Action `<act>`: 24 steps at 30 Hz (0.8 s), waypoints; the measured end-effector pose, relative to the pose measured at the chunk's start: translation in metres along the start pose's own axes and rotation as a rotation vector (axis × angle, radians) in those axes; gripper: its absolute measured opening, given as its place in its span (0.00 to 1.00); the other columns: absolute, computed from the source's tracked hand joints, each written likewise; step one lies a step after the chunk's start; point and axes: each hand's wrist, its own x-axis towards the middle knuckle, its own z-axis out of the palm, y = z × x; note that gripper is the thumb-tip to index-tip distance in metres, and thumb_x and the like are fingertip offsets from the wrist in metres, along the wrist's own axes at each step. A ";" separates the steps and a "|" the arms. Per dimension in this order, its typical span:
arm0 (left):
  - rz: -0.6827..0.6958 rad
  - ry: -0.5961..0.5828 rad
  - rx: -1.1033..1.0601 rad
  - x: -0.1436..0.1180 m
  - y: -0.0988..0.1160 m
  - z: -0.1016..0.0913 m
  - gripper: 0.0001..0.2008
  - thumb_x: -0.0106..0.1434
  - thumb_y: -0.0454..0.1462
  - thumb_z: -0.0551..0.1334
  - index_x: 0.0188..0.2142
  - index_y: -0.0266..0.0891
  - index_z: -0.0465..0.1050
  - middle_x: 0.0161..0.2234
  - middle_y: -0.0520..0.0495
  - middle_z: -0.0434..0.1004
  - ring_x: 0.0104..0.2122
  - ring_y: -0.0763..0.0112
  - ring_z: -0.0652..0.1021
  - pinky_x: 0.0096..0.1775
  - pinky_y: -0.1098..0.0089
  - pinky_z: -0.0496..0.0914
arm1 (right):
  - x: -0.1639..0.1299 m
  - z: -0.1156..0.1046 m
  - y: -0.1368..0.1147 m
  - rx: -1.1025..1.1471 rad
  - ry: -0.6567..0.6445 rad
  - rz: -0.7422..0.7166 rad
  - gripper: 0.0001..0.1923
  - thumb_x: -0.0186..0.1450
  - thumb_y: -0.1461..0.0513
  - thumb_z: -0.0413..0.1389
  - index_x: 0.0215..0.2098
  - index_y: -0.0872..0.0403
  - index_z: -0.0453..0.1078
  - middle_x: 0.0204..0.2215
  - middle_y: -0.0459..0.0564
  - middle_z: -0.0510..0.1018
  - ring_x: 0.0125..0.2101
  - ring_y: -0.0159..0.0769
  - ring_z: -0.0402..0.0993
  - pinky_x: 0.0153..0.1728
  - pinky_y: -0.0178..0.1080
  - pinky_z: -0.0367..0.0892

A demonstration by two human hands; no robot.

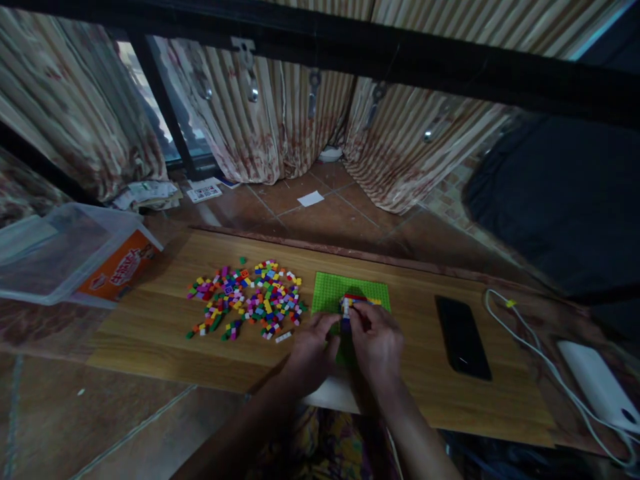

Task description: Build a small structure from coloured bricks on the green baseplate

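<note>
A green studded baseplate (327,283) lies on the wooden board, bearing a small build of red, white, blue and yellow toy bricks (354,300). My right hand (379,340) is closed in a pinch at the build's front; a small brick seems to be between its fingertips, mostly hidden. From the left side my left hand (311,353) reaches in, its forefinger stretched to the build's left edge and its thumb held apart below. No held thing shows in it. Both hands cover the front of the baseplate.
Many loose bricks (267,305) lie scattered left of the baseplate on the wooden board (160,340). A clear plastic bin (75,260) stands at far left. Right of my hands are a black phone (463,337), a white cable (545,360) and a white power bank (597,383).
</note>
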 end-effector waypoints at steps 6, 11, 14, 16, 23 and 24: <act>0.105 -0.018 0.072 0.003 0.002 0.003 0.23 0.61 0.29 0.53 0.55 0.44 0.64 0.51 0.44 0.69 0.51 0.65 0.72 0.53 0.62 0.68 | -0.004 0.003 0.000 -0.050 0.026 -0.070 0.10 0.67 0.58 0.52 0.35 0.52 0.75 0.32 0.50 0.79 0.34 0.38 0.72 0.38 0.40 0.66; 0.119 -0.011 0.101 0.001 0.001 0.004 0.23 0.61 0.29 0.53 0.56 0.45 0.63 0.51 0.44 0.69 0.51 0.65 0.72 0.52 0.62 0.69 | -0.007 0.003 0.003 -0.002 0.017 -0.057 0.10 0.66 0.57 0.54 0.38 0.53 0.75 0.33 0.51 0.79 0.35 0.39 0.73 0.39 0.41 0.68; 0.126 -0.010 0.116 0.000 -0.001 0.005 0.24 0.61 0.29 0.53 0.57 0.45 0.62 0.51 0.44 0.70 0.50 0.65 0.72 0.51 0.62 0.70 | -0.008 -0.001 0.006 0.048 -0.008 -0.068 0.11 0.66 0.56 0.54 0.40 0.52 0.75 0.35 0.52 0.79 0.37 0.40 0.74 0.40 0.42 0.70; 0.143 -0.018 0.121 0.000 -0.002 0.006 0.24 0.61 0.30 0.53 0.57 0.44 0.62 0.51 0.44 0.70 0.50 0.65 0.72 0.52 0.62 0.70 | -0.009 -0.004 0.008 0.076 -0.027 -0.077 0.12 0.66 0.56 0.54 0.41 0.52 0.75 0.36 0.53 0.79 0.38 0.40 0.75 0.41 0.43 0.71; 0.166 -0.010 0.139 -0.001 -0.008 0.010 0.25 0.63 0.31 0.52 0.59 0.44 0.60 0.52 0.43 0.69 0.50 0.65 0.72 0.52 0.62 0.71 | -0.011 -0.014 0.015 0.093 -0.035 -0.084 0.12 0.68 0.59 0.51 0.45 0.52 0.74 0.40 0.53 0.78 0.41 0.39 0.74 0.44 0.43 0.71; 0.164 -0.009 0.143 -0.001 -0.009 0.011 0.25 0.63 0.31 0.52 0.59 0.44 0.60 0.52 0.43 0.69 0.50 0.65 0.72 0.52 0.62 0.70 | -0.011 -0.014 0.015 0.082 -0.043 -0.102 0.12 0.69 0.60 0.50 0.45 0.51 0.74 0.40 0.52 0.78 0.42 0.39 0.74 0.45 0.43 0.71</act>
